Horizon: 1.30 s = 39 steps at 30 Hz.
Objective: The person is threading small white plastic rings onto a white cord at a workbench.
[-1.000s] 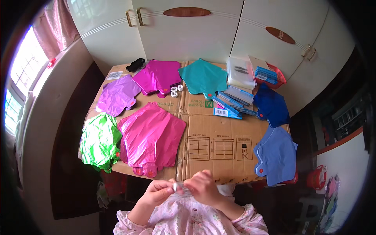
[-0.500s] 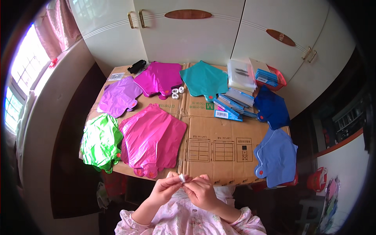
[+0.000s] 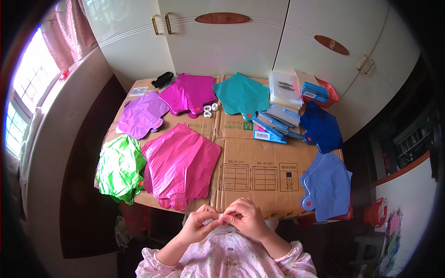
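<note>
Just over the front edge of the cardboard, my left hand [image 3: 200,225] and my right hand [image 3: 244,218] meet fingertip to fingertip. Between them they pinch a small white roll [image 3: 221,216], mostly covered by the fingers; it resembles the small white rolls [image 3: 208,111] lying farther back. Ahead and to the left is a pile of shiny pink foil balloons [image 3: 183,162], flat and uninflated. Beside it lie green-and-white foil balloons [image 3: 120,167]. Neither hand touches the balloons.
Flattened cardboard [image 3: 259,160] covers the table. Purple [image 3: 143,115], magenta [image 3: 190,92], teal [image 3: 242,95], dark blue [image 3: 322,129] and light blue balloons [image 3: 328,185] lie around its edges. Blue-edged packets [image 3: 278,123], clear plastic bags [image 3: 283,90] and a red basket [image 3: 331,92] are at the back right.
My right hand has turned and risen slightly, its fingers now curling over the white roll. The roll shows less than before. Things on the table have not moved.
</note>
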Each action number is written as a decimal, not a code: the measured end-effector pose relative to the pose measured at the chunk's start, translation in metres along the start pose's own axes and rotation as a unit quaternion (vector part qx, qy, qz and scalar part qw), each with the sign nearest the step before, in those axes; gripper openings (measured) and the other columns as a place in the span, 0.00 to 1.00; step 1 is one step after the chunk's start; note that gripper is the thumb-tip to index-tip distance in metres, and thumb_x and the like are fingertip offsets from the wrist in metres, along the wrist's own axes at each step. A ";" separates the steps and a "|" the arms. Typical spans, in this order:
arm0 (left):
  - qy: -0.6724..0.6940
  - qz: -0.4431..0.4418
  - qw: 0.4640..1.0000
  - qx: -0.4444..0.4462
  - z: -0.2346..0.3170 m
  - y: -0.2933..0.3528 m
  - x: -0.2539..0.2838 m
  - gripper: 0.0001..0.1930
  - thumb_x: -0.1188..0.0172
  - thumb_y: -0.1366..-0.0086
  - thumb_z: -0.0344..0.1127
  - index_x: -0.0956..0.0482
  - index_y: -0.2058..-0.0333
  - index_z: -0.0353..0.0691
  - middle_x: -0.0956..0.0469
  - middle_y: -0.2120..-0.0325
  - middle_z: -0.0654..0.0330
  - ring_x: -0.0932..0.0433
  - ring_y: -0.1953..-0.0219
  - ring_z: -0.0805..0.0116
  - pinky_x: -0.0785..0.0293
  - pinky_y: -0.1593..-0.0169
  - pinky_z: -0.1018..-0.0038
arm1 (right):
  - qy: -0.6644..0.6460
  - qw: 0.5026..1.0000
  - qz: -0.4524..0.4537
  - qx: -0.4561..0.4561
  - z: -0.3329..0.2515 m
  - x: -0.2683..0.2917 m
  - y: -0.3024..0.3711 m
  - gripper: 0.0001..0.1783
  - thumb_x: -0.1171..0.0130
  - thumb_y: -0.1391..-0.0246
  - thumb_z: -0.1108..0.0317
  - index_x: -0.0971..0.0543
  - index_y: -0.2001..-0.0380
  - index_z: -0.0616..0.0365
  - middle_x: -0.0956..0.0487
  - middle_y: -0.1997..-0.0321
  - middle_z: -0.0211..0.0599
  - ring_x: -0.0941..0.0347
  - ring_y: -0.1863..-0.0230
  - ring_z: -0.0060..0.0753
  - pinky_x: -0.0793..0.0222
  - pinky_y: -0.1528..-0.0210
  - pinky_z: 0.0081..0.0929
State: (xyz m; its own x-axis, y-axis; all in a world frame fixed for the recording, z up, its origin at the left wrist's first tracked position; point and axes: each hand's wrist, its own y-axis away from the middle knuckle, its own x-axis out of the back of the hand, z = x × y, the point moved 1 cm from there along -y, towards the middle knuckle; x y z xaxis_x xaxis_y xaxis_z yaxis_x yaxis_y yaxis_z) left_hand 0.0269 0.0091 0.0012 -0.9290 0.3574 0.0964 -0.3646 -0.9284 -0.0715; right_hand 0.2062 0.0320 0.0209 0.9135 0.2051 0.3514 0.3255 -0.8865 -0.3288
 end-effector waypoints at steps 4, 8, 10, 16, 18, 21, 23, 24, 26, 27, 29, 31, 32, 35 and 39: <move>0.113 -0.018 0.992 0.058 -0.005 0.001 -0.001 0.06 0.44 0.40 0.31 0.22 0.69 0.34 0.26 0.74 0.64 0.31 0.68 0.74 0.34 0.62 0.79 | -0.158 0.984 -0.022 -0.074 0.007 -0.003 0.000 0.04 0.38 0.56 0.77 0.24 0.76 0.61 0.27 0.72 0.34 0.27 0.70 0.25 0.29 0.70 0.19; 0.213 -0.053 0.972 0.087 -0.003 0.001 0.001 0.09 0.48 0.37 0.31 0.24 0.67 0.30 0.30 0.67 0.59 0.28 0.66 0.71 0.31 0.59 0.75 | -0.069 0.997 0.019 0.044 0.005 -0.006 0.001 0.03 0.39 0.55 0.76 0.21 0.73 0.59 0.24 0.72 0.35 0.26 0.69 0.26 0.29 0.69 0.21; 0.220 -0.063 0.970 0.078 -0.007 -0.001 0.001 0.09 0.49 0.37 0.31 0.25 0.67 0.30 0.30 0.67 0.59 0.28 0.66 0.71 0.31 0.59 0.75 | -0.029 0.997 0.022 0.071 0.006 -0.007 0.005 0.04 0.39 0.54 0.76 0.20 0.72 0.58 0.22 0.71 0.37 0.25 0.68 0.27 0.29 0.69 0.22; 0.257 -0.047 0.962 0.079 -0.003 -0.001 -0.001 0.07 0.48 0.37 0.29 0.26 0.67 0.31 0.30 0.68 0.61 0.28 0.64 0.74 0.32 0.58 0.78 | -0.093 0.995 -0.032 -0.030 0.003 -0.003 0.013 0.09 0.40 0.53 0.74 0.20 0.65 0.62 0.20 0.68 0.39 0.23 0.66 0.32 0.28 0.64 0.23; 0.244 -0.058 0.965 0.074 -0.003 -0.002 0.000 0.07 0.47 0.37 0.30 0.25 0.67 0.32 0.29 0.69 0.61 0.29 0.64 0.73 0.33 0.58 0.78 | -0.104 0.993 -0.046 -0.026 0.003 -0.002 0.012 0.10 0.40 0.52 0.74 0.21 0.64 0.64 0.20 0.67 0.39 0.23 0.66 0.30 0.28 0.63 0.22; 0.197 -0.096 0.974 0.052 -0.002 -0.003 0.005 0.06 0.45 0.39 0.31 0.23 0.68 0.33 0.29 0.70 0.62 0.31 0.64 0.73 0.36 0.58 0.78 | -0.198 0.976 -0.067 -0.055 0.007 -0.001 0.014 0.10 0.39 0.53 0.74 0.21 0.65 0.64 0.21 0.66 0.40 0.24 0.65 0.27 0.28 0.62 0.21; 0.166 -0.122 0.978 0.042 0.000 -0.005 0.006 0.06 0.43 0.40 0.31 0.21 0.70 0.35 0.28 0.71 0.63 0.32 0.64 0.73 0.37 0.58 0.78 | -0.260 0.958 -0.082 -0.085 0.011 0.000 0.015 0.08 0.39 0.53 0.76 0.21 0.67 0.64 0.21 0.65 0.40 0.24 0.64 0.26 0.27 0.62 0.20; 0.170 -0.122 0.977 0.047 0.000 -0.004 0.006 0.06 0.43 0.40 0.31 0.21 0.70 0.35 0.28 0.71 0.63 0.32 0.64 0.73 0.37 0.58 0.78 | -0.278 0.951 -0.090 -0.099 0.012 0.001 0.016 0.07 0.39 0.54 0.77 0.22 0.69 0.63 0.21 0.65 0.40 0.25 0.64 0.25 0.27 0.62 0.20; 0.177 -0.122 0.975 0.057 0.001 -0.003 0.005 0.06 0.42 0.40 0.31 0.21 0.71 0.35 0.28 0.71 0.63 0.32 0.65 0.73 0.38 0.58 0.77 | -0.293 0.945 -0.101 -0.107 0.014 0.000 0.016 0.05 0.38 0.55 0.78 0.23 0.72 0.63 0.22 0.64 0.41 0.25 0.64 0.24 0.27 0.62 0.20; 0.185 -0.119 0.973 0.063 0.001 -0.003 0.005 0.06 0.42 0.40 0.32 0.21 0.71 0.35 0.28 0.71 0.63 0.32 0.65 0.73 0.38 0.58 0.77 | -0.290 0.946 -0.104 -0.100 0.016 0.000 0.016 0.05 0.38 0.55 0.79 0.24 0.73 0.63 0.22 0.65 0.41 0.25 0.64 0.24 0.28 0.63 0.20; 0.200 -0.115 0.970 0.075 0.001 -0.002 0.004 0.06 0.42 0.41 0.32 0.21 0.71 0.35 0.27 0.71 0.63 0.32 0.66 0.74 0.38 0.58 0.77 | -0.286 0.947 -0.112 -0.091 0.018 0.000 0.017 0.06 0.38 0.55 0.79 0.26 0.75 0.63 0.23 0.65 0.41 0.26 0.65 0.23 0.28 0.64 0.19; 0.195 -0.125 0.970 0.066 0.001 -0.002 0.005 0.05 0.42 0.41 0.30 0.22 0.71 0.35 0.26 0.71 0.63 0.31 0.66 0.74 0.37 0.59 0.77 | -0.285 0.947 -0.121 -0.086 0.019 -0.002 0.018 0.06 0.38 0.56 0.80 0.27 0.77 0.63 0.23 0.66 0.40 0.27 0.65 0.22 0.29 0.64 0.19; 0.193 -0.130 0.971 0.062 0.001 -0.003 0.005 0.04 0.42 0.41 0.30 0.22 0.70 0.35 0.26 0.71 0.62 0.30 0.66 0.74 0.36 0.59 0.77 | -0.318 0.935 -0.121 -0.101 0.020 -0.003 0.018 0.06 0.38 0.55 0.80 0.27 0.76 0.63 0.23 0.66 0.39 0.27 0.65 0.22 0.29 0.64 0.18; 0.210 -0.138 0.967 0.049 0.006 -0.003 0.004 0.03 0.42 0.42 0.28 0.23 0.71 0.34 0.25 0.71 0.62 0.29 0.66 0.73 0.34 0.60 0.77 | -0.400 0.895 -0.126 -0.153 0.020 -0.005 0.020 0.05 0.39 0.55 0.80 0.26 0.75 0.62 0.24 0.68 0.35 0.28 0.66 0.20 0.31 0.63 0.18; 0.213 -0.151 0.964 0.044 0.003 -0.002 0.006 0.03 0.41 0.42 0.26 0.23 0.70 0.33 0.25 0.70 0.61 0.27 0.65 0.73 0.32 0.61 0.77 | -0.443 0.863 -0.131 -0.203 0.018 -0.005 0.020 0.05 0.40 0.54 0.80 0.25 0.73 0.61 0.24 0.69 0.32 0.28 0.65 0.20 0.31 0.62 0.18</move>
State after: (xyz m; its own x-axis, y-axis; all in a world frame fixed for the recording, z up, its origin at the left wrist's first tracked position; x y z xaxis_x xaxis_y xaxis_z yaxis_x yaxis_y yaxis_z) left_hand 0.0227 0.0130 0.0050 -0.7297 0.6047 -0.3192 -0.6335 -0.7735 -0.0172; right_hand 0.2120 0.0209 -0.0027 0.7075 0.4982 -0.5012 0.6014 -0.7969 0.0567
